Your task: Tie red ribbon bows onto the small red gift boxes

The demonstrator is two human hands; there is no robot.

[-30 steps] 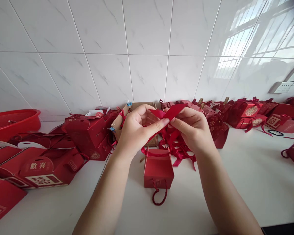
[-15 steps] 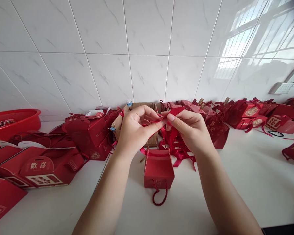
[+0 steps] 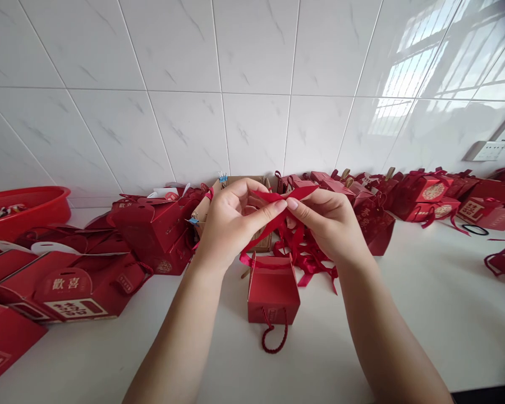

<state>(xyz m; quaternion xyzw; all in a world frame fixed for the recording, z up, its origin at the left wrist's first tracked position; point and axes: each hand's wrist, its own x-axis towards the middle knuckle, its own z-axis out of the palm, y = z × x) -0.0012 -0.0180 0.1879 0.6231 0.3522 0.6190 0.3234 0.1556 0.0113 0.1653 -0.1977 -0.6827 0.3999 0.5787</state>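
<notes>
Red ribbon (image 3: 284, 197) runs sideways, pinched between left hand (image 3: 231, 224) and right hand (image 3: 328, 224).

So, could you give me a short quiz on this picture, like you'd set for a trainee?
1. What do the left hand and right hand pinch between them? A: a red ribbon. B: a pair of scissors. C: a pen.
2. True or false: the small red box with a cord handle stands on the white counter, in no hand's grip.
3. Fill in: the red basin sits at the counter's far ___ end.

Key: 1 A. 2 true. 3 left.
</notes>
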